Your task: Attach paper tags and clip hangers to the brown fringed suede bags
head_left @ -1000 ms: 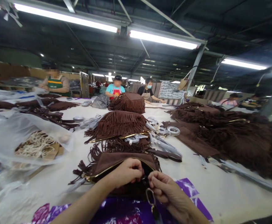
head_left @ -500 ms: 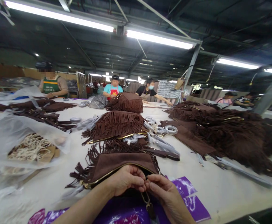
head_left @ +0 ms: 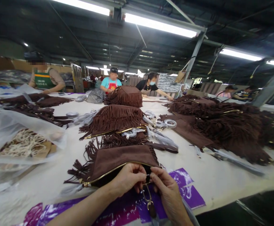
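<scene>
A brown suede fringed bag point(head_left: 118, 158) lies in front of me on the white table point(head_left: 221, 179), its gold zipper edge toward me. My left hand point(head_left: 127, 179) is closed, pinching the bag's edge at the zipper. Beside it my right hand point(head_left: 164, 185) is also closed, its fingertips gripping the same spot on the bag. A metal clasp point(head_left: 148, 198) hangs down between the two hands. Purple printed paper point(head_left: 186, 188) lies under the bag and my wrists.
More fringed brown bags point(head_left: 114, 117) are stacked behind, with a big heap point(head_left: 233, 125) at right. Rolled straps in plastic point(head_left: 162, 124) lie mid-table. A clear bag of cream cords point(head_left: 24, 142) sits at left. Several people work at the far end.
My hands and the bag stay together at the zipper; the right fingertips have closed in beside the left. The camera has tilted down a little, so everything sits slightly higher and further left.
</scene>
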The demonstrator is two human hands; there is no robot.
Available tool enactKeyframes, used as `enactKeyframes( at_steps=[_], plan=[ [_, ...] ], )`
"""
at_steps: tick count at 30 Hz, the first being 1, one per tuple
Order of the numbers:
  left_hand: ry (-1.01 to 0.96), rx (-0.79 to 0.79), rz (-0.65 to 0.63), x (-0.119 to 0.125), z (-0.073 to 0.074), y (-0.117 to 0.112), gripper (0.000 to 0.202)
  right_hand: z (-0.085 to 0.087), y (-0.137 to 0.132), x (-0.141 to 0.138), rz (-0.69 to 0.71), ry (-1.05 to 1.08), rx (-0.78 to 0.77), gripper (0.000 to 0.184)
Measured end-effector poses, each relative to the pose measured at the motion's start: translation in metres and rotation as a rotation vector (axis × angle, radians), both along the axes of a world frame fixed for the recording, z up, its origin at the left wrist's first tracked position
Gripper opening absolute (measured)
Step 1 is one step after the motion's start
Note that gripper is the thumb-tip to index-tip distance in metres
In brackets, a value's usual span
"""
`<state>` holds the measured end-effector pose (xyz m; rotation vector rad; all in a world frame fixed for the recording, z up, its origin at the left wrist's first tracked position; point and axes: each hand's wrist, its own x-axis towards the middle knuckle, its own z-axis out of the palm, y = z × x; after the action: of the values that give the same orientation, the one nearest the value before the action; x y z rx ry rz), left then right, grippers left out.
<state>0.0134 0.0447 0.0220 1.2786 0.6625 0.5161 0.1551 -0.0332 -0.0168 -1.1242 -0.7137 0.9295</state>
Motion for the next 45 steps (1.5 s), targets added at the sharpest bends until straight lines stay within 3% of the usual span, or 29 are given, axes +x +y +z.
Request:
enactKeyframes(
  at_steps=[9,18,26,30,32,35,38,42,45],
  plan=[
    [0.079,0.137,-0.002,0.003,-0.003,-0.002,0.008,-0.017,0.0,0.003,-0.023,-0.041,0.073,0.032],
    [0.121,0.172,-0.015,0.002,-0.005,-0.004,0.006,-0.019,0.0,0.0,-0.089,-0.258,0.101,0.026],
    [0.222,0.545,0.086,0.001,-0.006,-0.009,0.011,-0.014,-0.007,-0.003,-0.166,-0.768,0.191,0.01],
    [0.223,0.657,0.109,0.003,0.003,-0.011,0.012,-0.014,-0.011,-0.008,-0.128,-0.821,0.209,0.009],
    [0.205,0.628,0.098,0.004,0.007,-0.011,0.011,-0.017,-0.011,-0.009,-0.137,-0.745,0.183,0.01],
    [0.213,0.432,0.043,0.003,0.007,-0.009,0.009,-0.02,-0.007,-0.009,-0.119,-0.601,0.136,0.014],
    [0.228,0.331,-0.005,0.001,0.002,-0.004,0.012,-0.014,-0.004,-0.007,-0.129,-0.609,0.107,0.017],
    [0.18,0.341,-0.011,-0.002,-0.002,0.001,0.014,-0.007,-0.026,-0.004,-0.187,-1.0,0.121,0.018],
    [0.161,0.327,-0.025,-0.003,-0.003,0.001,0.013,-0.028,-0.066,-0.004,-0.22,-1.332,0.056,0.023]
  ],
)
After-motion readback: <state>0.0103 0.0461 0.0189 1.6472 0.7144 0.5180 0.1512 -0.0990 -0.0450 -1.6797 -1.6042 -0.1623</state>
